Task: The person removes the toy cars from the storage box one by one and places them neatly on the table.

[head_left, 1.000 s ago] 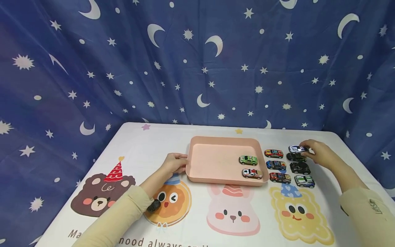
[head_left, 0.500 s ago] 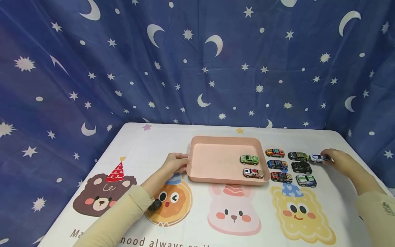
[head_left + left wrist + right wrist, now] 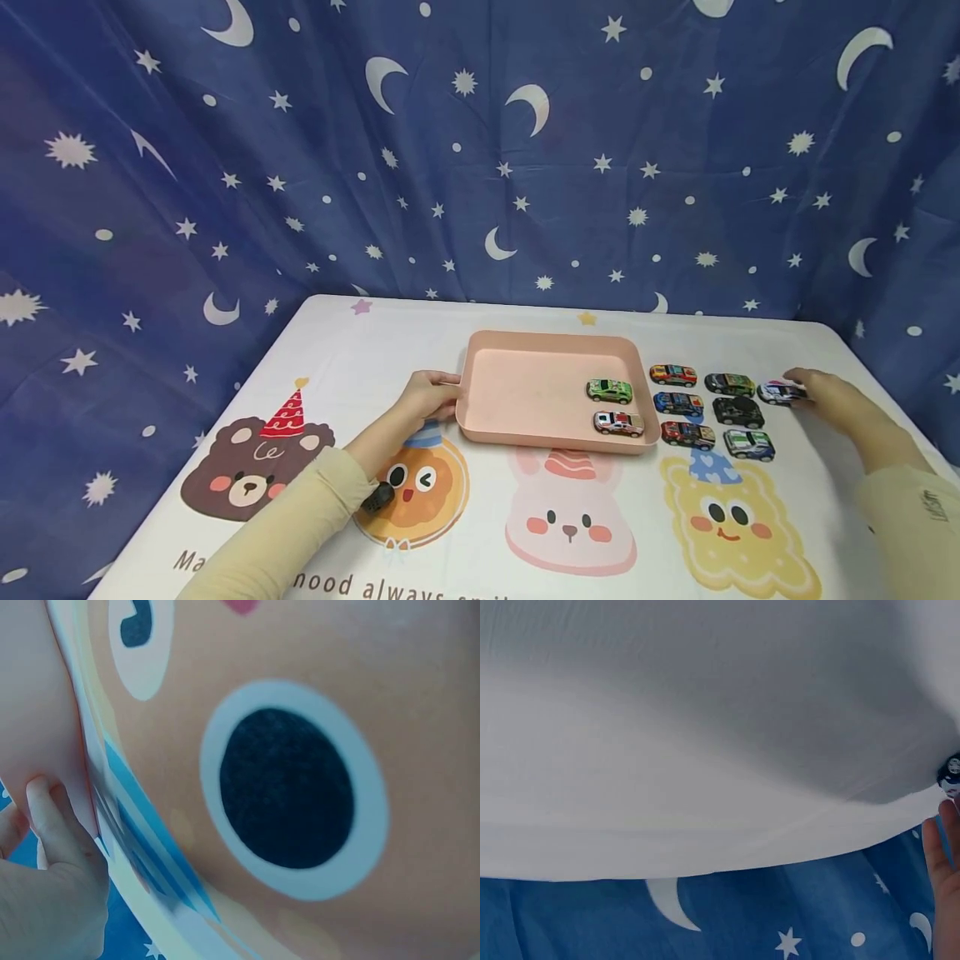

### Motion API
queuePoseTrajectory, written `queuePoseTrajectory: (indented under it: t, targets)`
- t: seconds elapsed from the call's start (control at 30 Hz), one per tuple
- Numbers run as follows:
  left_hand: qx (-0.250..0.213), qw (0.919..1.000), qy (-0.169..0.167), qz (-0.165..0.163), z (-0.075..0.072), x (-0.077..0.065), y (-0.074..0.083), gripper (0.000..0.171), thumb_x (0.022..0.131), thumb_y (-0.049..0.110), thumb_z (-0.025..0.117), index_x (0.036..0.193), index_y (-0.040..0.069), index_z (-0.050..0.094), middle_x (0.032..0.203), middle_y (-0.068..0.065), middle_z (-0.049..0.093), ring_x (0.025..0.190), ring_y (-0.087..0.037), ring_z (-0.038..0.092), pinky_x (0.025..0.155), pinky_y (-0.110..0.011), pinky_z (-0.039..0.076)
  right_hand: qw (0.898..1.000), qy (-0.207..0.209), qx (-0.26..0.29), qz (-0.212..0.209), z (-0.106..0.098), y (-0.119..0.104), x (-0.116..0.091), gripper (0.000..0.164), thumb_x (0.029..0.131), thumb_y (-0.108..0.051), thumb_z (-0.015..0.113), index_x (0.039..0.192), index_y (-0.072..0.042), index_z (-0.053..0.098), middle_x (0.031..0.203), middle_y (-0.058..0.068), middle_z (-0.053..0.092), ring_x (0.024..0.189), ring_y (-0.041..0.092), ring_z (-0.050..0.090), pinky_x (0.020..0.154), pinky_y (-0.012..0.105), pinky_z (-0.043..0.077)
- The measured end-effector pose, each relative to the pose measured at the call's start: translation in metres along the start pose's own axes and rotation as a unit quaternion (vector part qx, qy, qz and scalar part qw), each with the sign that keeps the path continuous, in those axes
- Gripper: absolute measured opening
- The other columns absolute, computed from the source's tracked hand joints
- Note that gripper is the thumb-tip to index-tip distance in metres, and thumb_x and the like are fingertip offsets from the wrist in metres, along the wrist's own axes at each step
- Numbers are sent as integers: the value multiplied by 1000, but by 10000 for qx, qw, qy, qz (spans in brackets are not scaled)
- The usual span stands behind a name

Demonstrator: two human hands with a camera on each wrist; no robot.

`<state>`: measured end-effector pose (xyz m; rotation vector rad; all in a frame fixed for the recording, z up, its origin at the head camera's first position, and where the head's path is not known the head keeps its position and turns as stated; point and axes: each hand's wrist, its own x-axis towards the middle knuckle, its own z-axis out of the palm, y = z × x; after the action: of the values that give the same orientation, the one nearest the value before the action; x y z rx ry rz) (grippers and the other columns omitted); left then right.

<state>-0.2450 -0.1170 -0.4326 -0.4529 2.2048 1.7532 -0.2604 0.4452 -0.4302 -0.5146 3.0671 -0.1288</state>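
In the head view my left hand [image 3: 430, 396] grips the left rim of a pink tray [image 3: 517, 392]. The left wrist view shows its fingers [image 3: 52, 825] against the tray's wall [image 3: 37, 727]. A green toy car [image 3: 609, 391] and a white-and-red toy car [image 3: 618, 423] lie at the tray's right side. Over on the right, my right hand [image 3: 828, 400] pinches the rear end of a white-and-purple toy car [image 3: 780, 392], low at the table. Only part of that car and a few fingers [image 3: 934, 847] show at the right wrist view's edge.
Between tray and right hand, several toy cars stand in two columns, among them a red-and-yellow car [image 3: 672, 375], a black car [image 3: 738, 412] and a white-and-green car [image 3: 748, 444]. A white cartoon tablecloth [image 3: 390, 333] covers the table, with a starry blue curtain [image 3: 420, 208] behind.
My right hand has carried the white-and-purple car from above the dark green car rightward and down to the table beside it. My left hand has stayed on the tray.
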Motion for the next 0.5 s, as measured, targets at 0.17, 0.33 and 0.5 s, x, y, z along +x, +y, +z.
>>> queuePoseTrajectory:
  t: [0.17,0.33,0.5]
  targets:
    - [54,10000,-18,1,1,1,-1,31,85,6,66,115,0,63,84,-4,65,54,-4,57,48,-12,51,9979,281,580,-2,-5,-10,-4,45,81,6,59,117,24,39,111,45,46,99,59,48,83,65,43]
    - [42,10000,-40,13,0,1,-3,32,84,5,66,115,-1,62,79,-3,65,54,-4,57,48,-13,51,9938,419,1026,128,-13,-28,4,45,87,-1,55,123,19,38,117,41,45,103,58,46,84,67,42]
    - [-12,10000,-47,32,0,1,-1,31,84,5,66,115,-1,62,77,-2,64,53,-3,56,47,-12,51,9926,658,1021,17,-19,-56,17,43,90,-7,59,124,15,45,121,36,49,105,53,50,85,64,45]
